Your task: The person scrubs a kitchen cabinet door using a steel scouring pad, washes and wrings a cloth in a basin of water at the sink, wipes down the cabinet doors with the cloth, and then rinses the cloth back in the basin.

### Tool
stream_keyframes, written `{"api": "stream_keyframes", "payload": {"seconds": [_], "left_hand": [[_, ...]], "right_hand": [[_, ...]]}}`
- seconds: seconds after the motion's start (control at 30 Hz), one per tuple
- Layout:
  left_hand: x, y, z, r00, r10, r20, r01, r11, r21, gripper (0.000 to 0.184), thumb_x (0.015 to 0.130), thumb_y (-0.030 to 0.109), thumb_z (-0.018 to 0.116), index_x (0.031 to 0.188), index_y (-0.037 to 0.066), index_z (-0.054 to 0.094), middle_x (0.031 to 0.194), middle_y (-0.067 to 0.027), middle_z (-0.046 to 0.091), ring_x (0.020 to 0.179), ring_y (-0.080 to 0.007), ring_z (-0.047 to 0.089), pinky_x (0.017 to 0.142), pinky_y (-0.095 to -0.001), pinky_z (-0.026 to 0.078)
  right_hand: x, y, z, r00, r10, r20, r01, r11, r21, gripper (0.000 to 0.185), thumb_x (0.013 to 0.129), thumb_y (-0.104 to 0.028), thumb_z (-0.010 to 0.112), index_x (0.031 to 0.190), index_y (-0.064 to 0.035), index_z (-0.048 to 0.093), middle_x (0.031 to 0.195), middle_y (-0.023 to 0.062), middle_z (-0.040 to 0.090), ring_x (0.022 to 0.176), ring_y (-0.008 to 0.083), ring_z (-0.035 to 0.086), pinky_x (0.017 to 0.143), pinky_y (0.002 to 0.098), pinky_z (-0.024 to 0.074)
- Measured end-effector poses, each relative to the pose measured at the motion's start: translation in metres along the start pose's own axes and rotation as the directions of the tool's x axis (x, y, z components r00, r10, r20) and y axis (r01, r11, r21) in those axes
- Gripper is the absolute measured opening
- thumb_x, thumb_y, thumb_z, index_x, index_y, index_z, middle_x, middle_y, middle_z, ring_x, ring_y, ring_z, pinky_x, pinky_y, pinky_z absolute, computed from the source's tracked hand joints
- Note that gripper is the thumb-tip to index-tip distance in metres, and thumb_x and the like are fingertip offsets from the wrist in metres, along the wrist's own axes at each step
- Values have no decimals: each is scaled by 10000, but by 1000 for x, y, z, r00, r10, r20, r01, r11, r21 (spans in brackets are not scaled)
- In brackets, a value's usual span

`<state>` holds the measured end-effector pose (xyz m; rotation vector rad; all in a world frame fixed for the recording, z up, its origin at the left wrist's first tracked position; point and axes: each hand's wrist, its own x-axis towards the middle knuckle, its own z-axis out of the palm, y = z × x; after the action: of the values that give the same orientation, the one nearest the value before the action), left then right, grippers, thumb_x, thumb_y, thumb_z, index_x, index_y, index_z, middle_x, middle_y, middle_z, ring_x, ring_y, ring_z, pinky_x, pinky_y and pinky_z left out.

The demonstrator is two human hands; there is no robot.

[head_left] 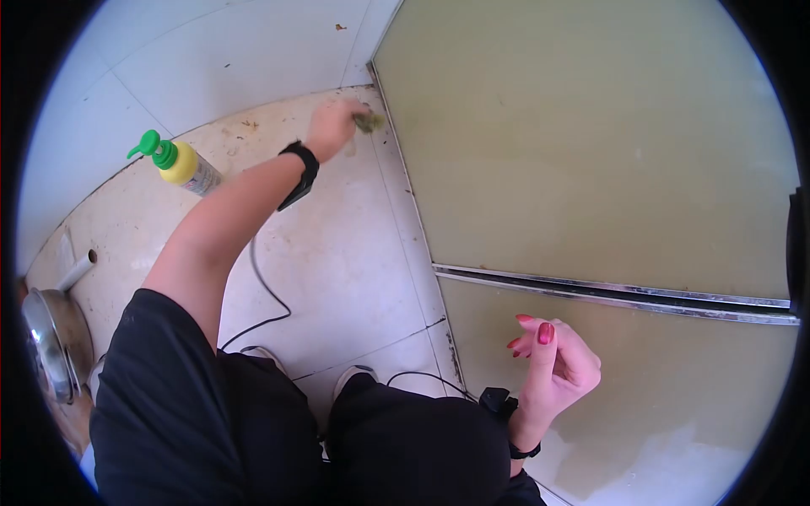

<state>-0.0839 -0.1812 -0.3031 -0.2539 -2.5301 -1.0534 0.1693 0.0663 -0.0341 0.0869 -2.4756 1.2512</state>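
My left hand (332, 128) reaches far forward, closed on a small, blurred, greenish scouring pad (368, 122). It is close to the edge where the floor meets a tall yellowish panel (582, 143). My right hand (561, 364) is in front of the lower yellowish panel (658, 379), its fingers loosely curled and apart, with nothing visible in them. To the left of my left forearm stands a yellow pump bottle (187, 169) with a green top.
Pale floor tiles (337, 244) carry brown stains and bits of dirt. A metal pot (59, 337) and a white tube (78, 270) are at the far left. Black cables (274, 308) run near my feet. A metal strip (616, 291) divides the panels.
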Motion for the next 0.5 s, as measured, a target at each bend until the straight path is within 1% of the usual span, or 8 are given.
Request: {"api": "stream_keyframes", "payload": {"seconds": [0.03,0.07,0.1,0.17,0.27,0.33,0.43,0.5], "left_hand": [[9,-4,4,979,-193,-59,187,977,-98,201,671,25,573,839,89,663,887,-103,645,823,-273,611,721,-349,486],[18,-8,10,918,-385,-97,360,910,-207,200,681,37,579,853,86,669,894,-120,653,834,-282,615,735,-351,487],[27,-10,16,866,-489,-101,424,827,-369,195,695,58,584,870,84,667,893,-122,654,819,-281,618,740,-344,486],[40,-12,28,736,-676,-42,491,576,-653,195,723,99,595,904,78,664,891,-126,656,791,-280,625,751,-329,484],[48,-19,61,838,-522,-158,377,764,-523,175,746,124,587,883,40,656,810,-155,647,721,-277,619,684,-339,482],[41,11,42,858,-509,-66,445,801,-401,143,759,135,588,805,7,632,673,-108,610,605,-188,571,582,-309,449],[25,31,39,910,-413,-44,388,883,-265,192,748,152,591,720,-38,589,525,-99,524,471,-150,474,490,-323,384],[5,49,40,906,-423,6,413,879,-237,193,737,149,596,701,-41,584,511,-104,514,458,-147,458,481,-330,376]], "right_hand": [[0,2,-3,1000,-3,9,3,1000,-26,86,774,5,597,726,67,631,583,104,589,470,144,532,459,209,386],[-1,5,-7,998,-46,40,47,998,-33,70,759,13,600,728,66,635,575,104,585,469,148,530,459,210,387],[-3,8,-11,994,-86,73,90,995,-42,57,744,22,603,731,66,638,568,104,581,468,152,528,459,212,388],[-4,11,-20,983,-131,128,138,989,-45,50,711,39,608,736,66,643,556,104,575,465,159,524,459,217,391],[-7,16,-29,968,-164,191,165,986,9,83,659,60,617,735,68,647,554,103,573,463,166,522,455,226,398],[-9,22,-37,952,-202,229,189,979,75,102,623,70,627,723,70,646,568,101,580,466,168,523,450,232,402],[-14,28,-44,937,-228,265,200,971,128,139,582,66,648,720,75,648,584,102,577,468,181,520,442,244,399],[-13,32,-46,922,-239,306,206,969,134,117,674,-31,618,710,78,640,598,123,596,457,179,511,436,238,377]]}}
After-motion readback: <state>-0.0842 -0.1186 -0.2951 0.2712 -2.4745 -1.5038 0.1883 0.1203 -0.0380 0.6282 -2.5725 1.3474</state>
